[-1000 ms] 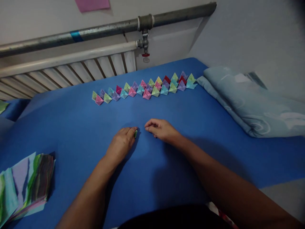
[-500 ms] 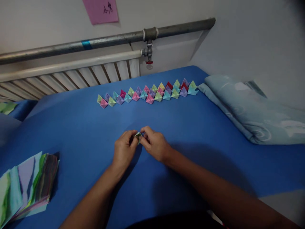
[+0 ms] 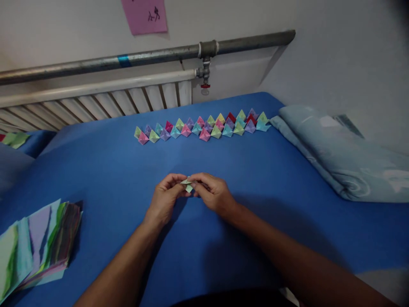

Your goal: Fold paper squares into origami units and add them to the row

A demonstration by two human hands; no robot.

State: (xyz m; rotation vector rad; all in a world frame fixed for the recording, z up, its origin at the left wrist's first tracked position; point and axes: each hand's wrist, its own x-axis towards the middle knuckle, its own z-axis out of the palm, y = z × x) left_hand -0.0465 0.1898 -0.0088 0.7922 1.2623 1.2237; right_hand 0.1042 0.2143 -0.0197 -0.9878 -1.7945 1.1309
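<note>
A small pale green folded paper piece is pinched between both hands above the blue sheet. My left hand grips its left side between thumb and fingers. On its right side, my right hand is closed with thumb and forefinger pressed on the paper. The fingers partly cover the piece. Beyond the hands, folded paper boats in pink, green, blue, purple, yellow and red stand close together in staggered rows.
A fanned stack of coloured paper lies at the left. At the right is a folded grey-green blanket. A white radiator and a metal pipe run along the wall behind, under a pink note.
My fingers have shifted on the green paper, which now looks flatter and wider, with a point facing down. The whole view has moved slightly, so the surroundings sit a bit further right.
</note>
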